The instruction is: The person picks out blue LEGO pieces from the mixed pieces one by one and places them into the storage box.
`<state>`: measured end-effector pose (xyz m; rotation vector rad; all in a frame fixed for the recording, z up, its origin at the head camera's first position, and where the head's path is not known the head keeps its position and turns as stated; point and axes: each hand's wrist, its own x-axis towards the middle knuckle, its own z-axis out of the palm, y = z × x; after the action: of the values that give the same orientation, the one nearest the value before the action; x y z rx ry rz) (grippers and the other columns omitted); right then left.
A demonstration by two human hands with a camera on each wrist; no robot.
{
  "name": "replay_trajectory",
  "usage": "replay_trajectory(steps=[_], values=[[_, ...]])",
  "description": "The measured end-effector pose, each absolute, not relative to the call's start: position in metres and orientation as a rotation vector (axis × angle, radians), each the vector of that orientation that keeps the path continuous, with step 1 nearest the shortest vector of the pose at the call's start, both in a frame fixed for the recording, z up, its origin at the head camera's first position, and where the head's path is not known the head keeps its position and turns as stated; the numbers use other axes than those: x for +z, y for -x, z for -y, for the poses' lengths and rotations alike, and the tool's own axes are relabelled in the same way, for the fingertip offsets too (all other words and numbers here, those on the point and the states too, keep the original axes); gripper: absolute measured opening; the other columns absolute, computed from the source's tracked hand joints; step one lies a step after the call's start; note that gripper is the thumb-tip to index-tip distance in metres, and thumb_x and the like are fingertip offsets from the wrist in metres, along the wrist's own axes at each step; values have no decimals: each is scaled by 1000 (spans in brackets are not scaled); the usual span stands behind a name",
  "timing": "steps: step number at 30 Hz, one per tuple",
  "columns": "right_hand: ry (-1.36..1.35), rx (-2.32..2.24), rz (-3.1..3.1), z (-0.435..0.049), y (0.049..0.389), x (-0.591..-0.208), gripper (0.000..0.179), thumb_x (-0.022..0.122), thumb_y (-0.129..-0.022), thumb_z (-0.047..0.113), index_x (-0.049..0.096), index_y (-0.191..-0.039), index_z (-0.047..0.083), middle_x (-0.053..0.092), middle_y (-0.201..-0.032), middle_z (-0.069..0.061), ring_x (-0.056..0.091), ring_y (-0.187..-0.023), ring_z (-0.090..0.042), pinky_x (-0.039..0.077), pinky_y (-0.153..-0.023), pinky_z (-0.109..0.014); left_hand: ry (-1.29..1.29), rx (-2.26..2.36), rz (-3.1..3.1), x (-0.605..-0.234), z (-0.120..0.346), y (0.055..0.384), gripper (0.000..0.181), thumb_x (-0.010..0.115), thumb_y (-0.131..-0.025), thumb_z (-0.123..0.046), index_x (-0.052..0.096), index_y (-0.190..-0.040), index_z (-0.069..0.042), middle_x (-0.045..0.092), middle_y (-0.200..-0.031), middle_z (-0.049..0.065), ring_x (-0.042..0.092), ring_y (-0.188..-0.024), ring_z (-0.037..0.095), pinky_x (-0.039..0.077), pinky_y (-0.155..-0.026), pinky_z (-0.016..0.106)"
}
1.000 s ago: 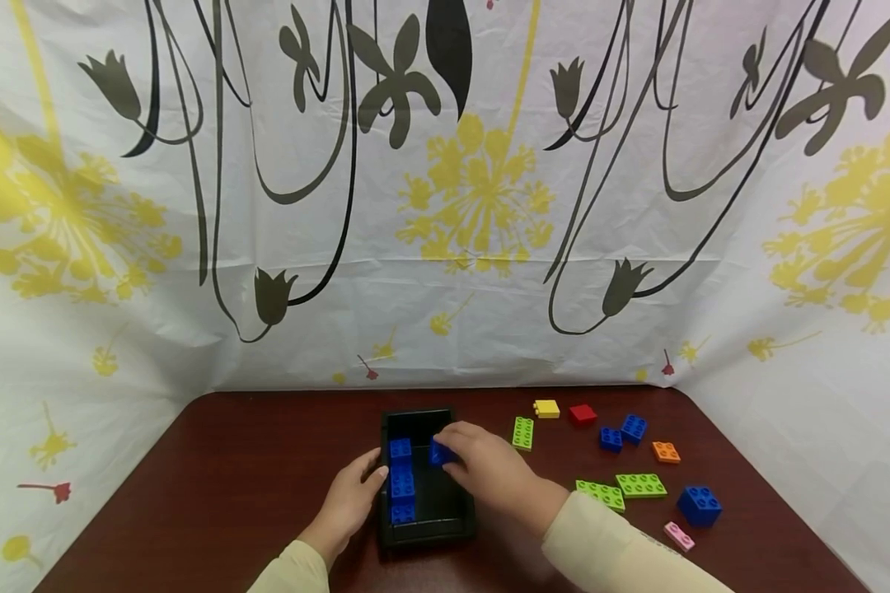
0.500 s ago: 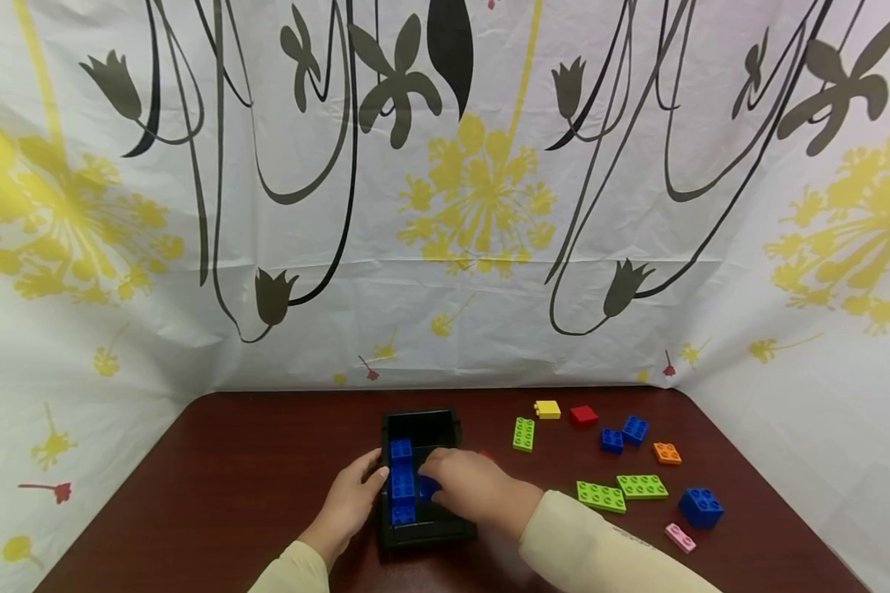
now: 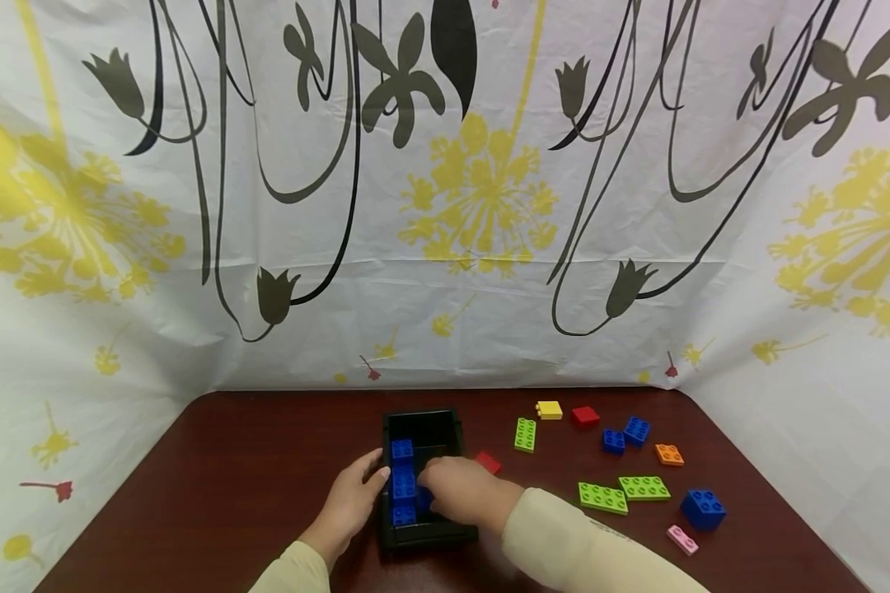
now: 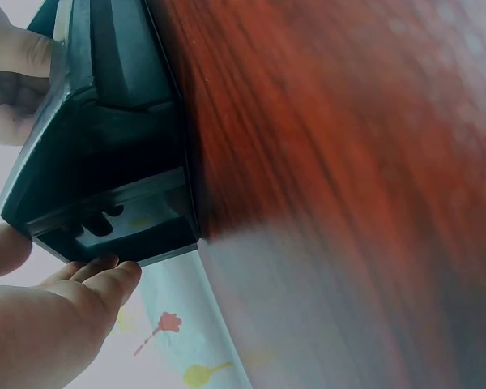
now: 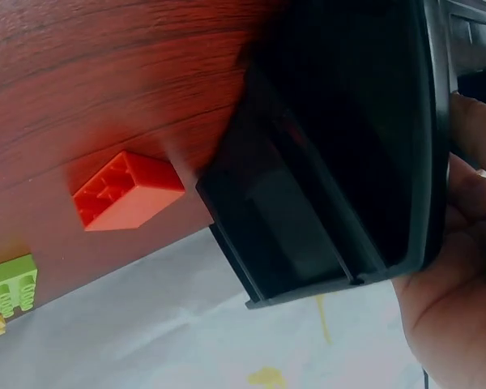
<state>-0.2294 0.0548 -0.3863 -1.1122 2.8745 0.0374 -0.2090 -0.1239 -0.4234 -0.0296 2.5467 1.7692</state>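
In the head view a black plastic bin stands on the table, with a column of blue toy bricks along its left inner side. The left hand holds the bin's left side; in the left wrist view its fingertips lie against the outer wall, thumb at the edge. Inside the bin, the right hand pinches a blue brick beside the column, mostly hidden by the fingers. The right wrist view shows that hand reaching over the bin's rim.
A red brick lies just right of the bin. Farther right are lime bricks, blue bricks, an orange brick, a pink brick, another red brick and a yellow brick. A patterned curtain borders the table.
The right hand has moved the blue brick toward the near left inside the bin, up beside the column. The red brick by the bin has come into sight. The left hand stays put.
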Motion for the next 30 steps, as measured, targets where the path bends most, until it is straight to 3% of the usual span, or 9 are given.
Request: replay_trajectory(steps=[7,17,30], values=[[1154,106,-2841,-52,229,-387,13,76,-84,19,73,-96,17,67,-88,5,62,-83,-7,54,-77,-25,19,1773,-2578,-424,123,209,50,51,-101,-17,39,-143,6,42,-143,29,40,-131,45,46,-96,56],[1108,163,-2815,-46,235,-395,11,75,-85,19,73,-96,18,68,-88,6,62,-82,-6,53,-80,-25,34,1744,-2578,-423,123,210,49,50,-101,-17,39,-144,5,41,-144,29,39,-132,45,45,-96,56],[1156,46,-2754,-48,240,-396,11,75,-85,21,75,-96,18,70,-84,8,63,-76,-2,54,-72,-21,58,1732,-2579,-421,123,210,49,50,-101,-18,40,-144,4,42,-144,28,38,-133,45,44,-98,57]])
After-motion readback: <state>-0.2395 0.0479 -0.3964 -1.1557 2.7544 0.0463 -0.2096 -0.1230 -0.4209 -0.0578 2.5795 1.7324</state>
